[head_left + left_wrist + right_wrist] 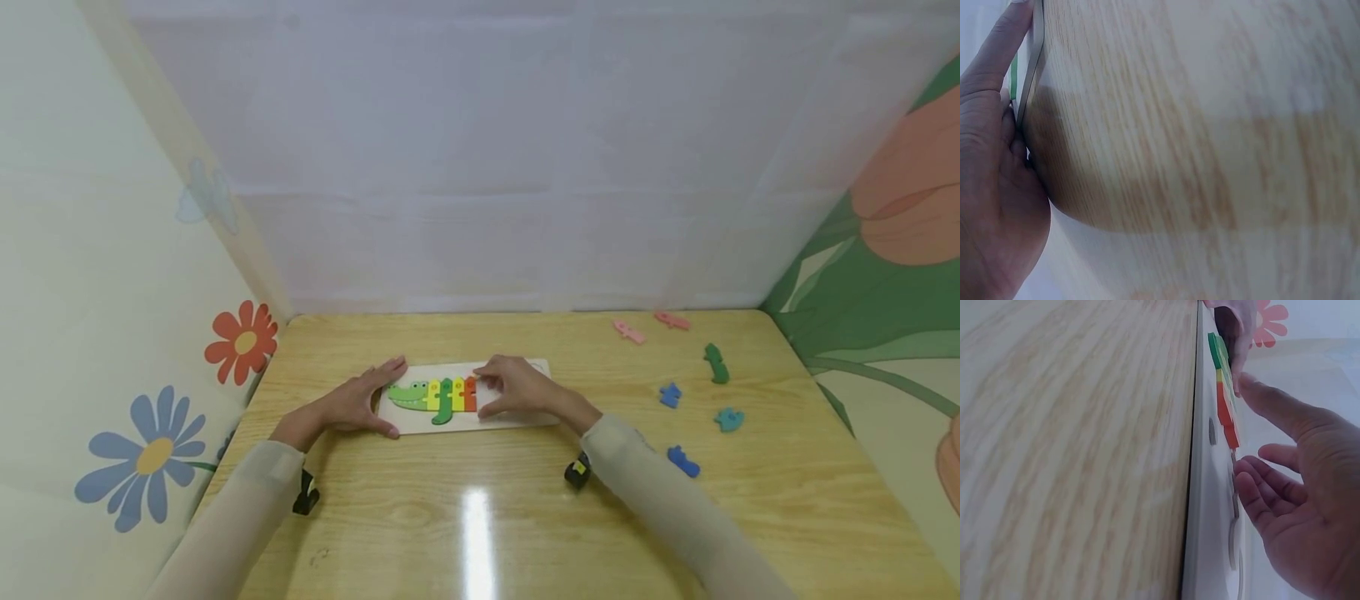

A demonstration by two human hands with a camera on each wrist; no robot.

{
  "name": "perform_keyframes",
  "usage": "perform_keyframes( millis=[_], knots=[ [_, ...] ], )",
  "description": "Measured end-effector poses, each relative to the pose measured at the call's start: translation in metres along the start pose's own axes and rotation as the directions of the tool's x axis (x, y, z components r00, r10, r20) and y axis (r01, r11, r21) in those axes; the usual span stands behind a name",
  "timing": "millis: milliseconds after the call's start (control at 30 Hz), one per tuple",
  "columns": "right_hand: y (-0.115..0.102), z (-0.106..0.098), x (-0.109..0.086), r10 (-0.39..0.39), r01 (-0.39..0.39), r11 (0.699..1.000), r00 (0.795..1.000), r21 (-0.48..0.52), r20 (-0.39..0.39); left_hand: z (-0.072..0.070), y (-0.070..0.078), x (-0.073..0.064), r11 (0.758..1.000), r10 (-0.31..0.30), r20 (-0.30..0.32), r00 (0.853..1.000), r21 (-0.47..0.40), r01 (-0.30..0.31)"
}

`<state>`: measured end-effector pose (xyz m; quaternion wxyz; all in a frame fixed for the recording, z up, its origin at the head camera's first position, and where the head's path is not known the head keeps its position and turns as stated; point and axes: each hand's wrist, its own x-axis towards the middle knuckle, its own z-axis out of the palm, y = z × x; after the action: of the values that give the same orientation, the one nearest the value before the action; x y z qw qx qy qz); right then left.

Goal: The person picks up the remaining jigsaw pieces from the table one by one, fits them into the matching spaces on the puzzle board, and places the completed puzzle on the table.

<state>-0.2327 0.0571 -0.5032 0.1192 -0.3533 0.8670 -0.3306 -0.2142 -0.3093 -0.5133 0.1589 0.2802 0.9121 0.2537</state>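
A pale wooden puzzle board (427, 427) lies on the table, with a crocodile's green head (408, 397) and yellow, green and orange-red body pieces set in its left part. My left hand (352, 404) spans the board's left end, thumb along the near edge and fingers at the far edge; in the left wrist view the thumb (1000, 44) lies straight. Over the board's right half is my right hand (521, 387), thumb and fingers apart beside the orange-red piece (1227, 415). No piece shows in its grasp; whether it touches that piece, I cannot tell.
Loose pieces lie on the table's right side: two pink ones (628, 332), a dark green one (717, 364), a small blue one (671, 395), a teal one (729, 419) and a blue one (683, 461) near the right sleeve. A white wall covering (510, 167) stands behind the table.
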Motion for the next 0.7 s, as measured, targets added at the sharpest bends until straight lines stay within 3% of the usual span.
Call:
perform_keyframes(
  millis=[233, 700],
  knots=[
    [0.006, -0.008, -0.008, -0.067, 0.067, 0.998, 0.998, -0.005, 0.001, 0.001, 0.000, -0.001, 1.000, 0.003, -0.002, 1.000, 0.001, -0.003],
    [0.019, -0.026, -0.025, -0.089, 0.088, 0.996, 0.996, 0.019, 0.010, 0.002, -0.001, 0.000, 1.000, 0.015, -0.003, 1.000, -0.010, -0.015]
  ],
)
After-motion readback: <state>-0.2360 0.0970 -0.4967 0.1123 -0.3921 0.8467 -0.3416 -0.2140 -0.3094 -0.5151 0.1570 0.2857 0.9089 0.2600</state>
